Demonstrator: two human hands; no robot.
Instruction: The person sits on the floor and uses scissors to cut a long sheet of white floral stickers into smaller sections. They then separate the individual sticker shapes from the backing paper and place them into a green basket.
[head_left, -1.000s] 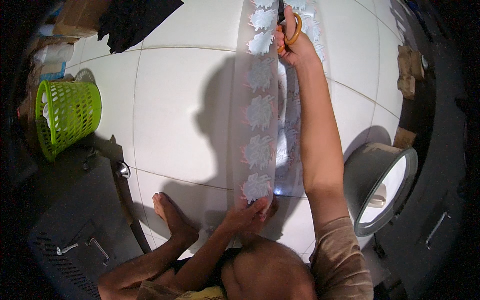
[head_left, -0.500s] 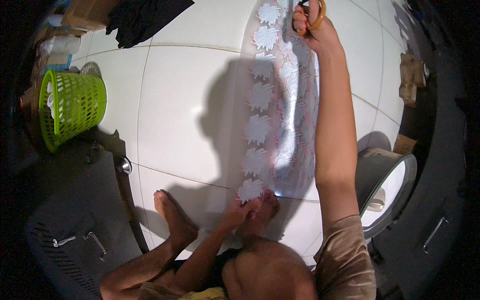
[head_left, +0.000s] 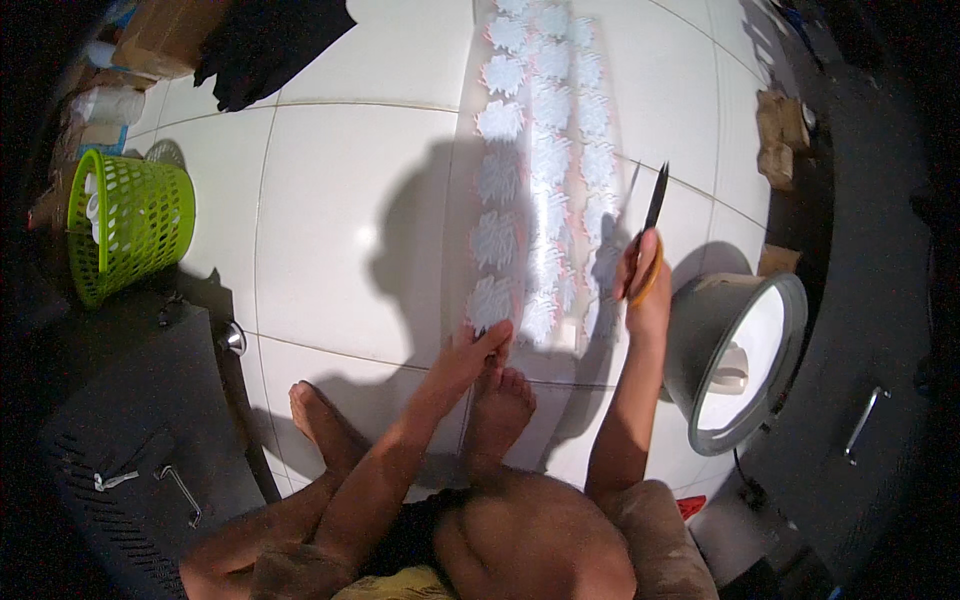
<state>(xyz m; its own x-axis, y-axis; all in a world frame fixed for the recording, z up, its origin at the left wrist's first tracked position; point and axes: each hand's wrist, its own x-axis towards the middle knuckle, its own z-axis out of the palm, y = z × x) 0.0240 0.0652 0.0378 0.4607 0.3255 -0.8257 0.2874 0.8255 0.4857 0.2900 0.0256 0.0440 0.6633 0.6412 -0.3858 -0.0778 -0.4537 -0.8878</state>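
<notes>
A white tiled floor (head_left: 340, 200) carries a long strip of clear sheet with pale cut-out shapes (head_left: 530, 190), a green mesh basket (head_left: 125, 225) at the left, a dark cloth (head_left: 265, 45) at the top, and a grey tilted appliance (head_left: 735, 360) at the right.

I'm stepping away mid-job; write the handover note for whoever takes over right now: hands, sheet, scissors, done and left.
Left hand: pressing down the near end of the long clear sheet of leaf-shaped cutouts on the white tile floor.
Right hand: holding orange-handled scissors, blades open and pointing away, at the sheet's right edge.
Done: I cannot tell how far any cut runs.
Left: the sheet lies in one strip stretching away from the feet.
</notes>
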